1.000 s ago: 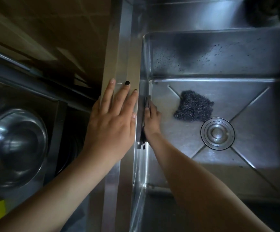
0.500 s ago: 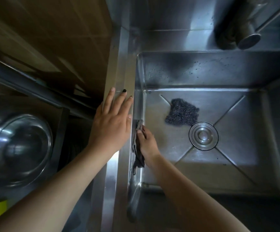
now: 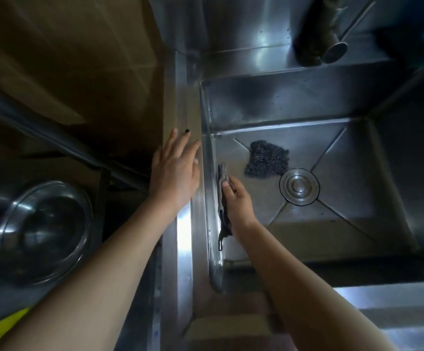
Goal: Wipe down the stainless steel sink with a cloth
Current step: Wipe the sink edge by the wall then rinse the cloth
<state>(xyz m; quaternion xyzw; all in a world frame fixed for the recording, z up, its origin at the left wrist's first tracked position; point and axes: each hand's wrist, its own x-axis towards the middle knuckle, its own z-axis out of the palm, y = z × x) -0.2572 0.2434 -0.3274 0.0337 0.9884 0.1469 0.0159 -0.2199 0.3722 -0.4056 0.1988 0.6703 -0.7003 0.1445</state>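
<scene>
Left hand [image 3: 174, 171]: laid flat on the left rim of the sink [image 3: 281, 102] — fingers straight, slightly spread.
Right hand [image 3: 237, 201]: cloth [image 3: 222, 173] is gripped and pressed against the left inner wall.
Scouring pad [image 3: 266, 159]: seen on the basin floor — just beside the drain [image 3: 299, 186].

no readable text, no labels, no brands, no numbers on any surface

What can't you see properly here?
Head view only:
Cloth: partly hidden by the right hand.
Tap: top cut off by the upper edge.
Yellow thing: cut off at the bottom-left corner, unidentifiable.
Sink, right wall: too dark for detail.
</scene>
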